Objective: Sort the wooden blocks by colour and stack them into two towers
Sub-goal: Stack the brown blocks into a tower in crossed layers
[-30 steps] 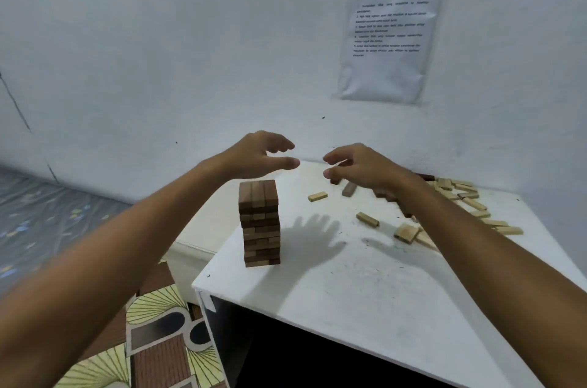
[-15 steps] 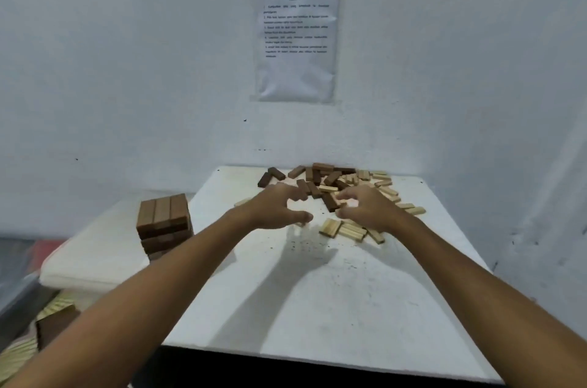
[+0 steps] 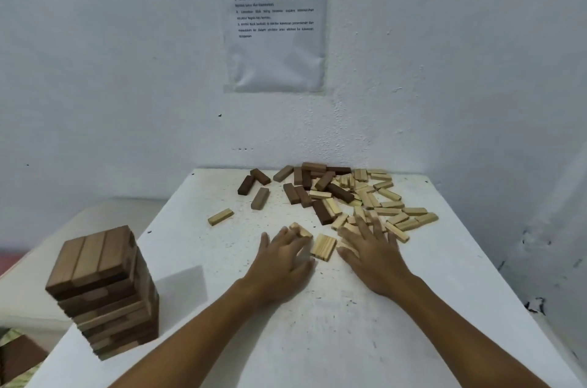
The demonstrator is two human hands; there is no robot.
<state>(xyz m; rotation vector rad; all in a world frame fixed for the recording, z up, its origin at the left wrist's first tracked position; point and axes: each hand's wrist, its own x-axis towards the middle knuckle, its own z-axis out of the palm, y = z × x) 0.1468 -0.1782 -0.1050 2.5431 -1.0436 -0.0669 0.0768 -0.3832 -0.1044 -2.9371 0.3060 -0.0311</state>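
A tower of dark brown blocks (image 3: 104, 292) stands at the left edge of the white table (image 3: 317, 340). Loose dark blocks (image 3: 317, 187) lie at the back, and a heap of light blocks (image 3: 387, 206) spreads to their right. My left hand (image 3: 279, 260) lies on the table with its fingertips on a light block (image 3: 300, 229) and its thumb spread apart. My right hand (image 3: 371, 251) rests flat, fingers spread, on the near light blocks. Between the hands lies a small row of light blocks (image 3: 324, 247) side by side.
A single light block (image 3: 220, 216) lies apart at mid left. The table stands against a white wall with a printed sheet (image 3: 276, 16). A lower white surface (image 3: 95, 219) adjoins the table's left side, and a patterned floor shows at bottom left.
Both hands left the air above the dark tower, went right to the loose pile and came down onto the light blocks. The view swung right, so the tower now sits at far left.
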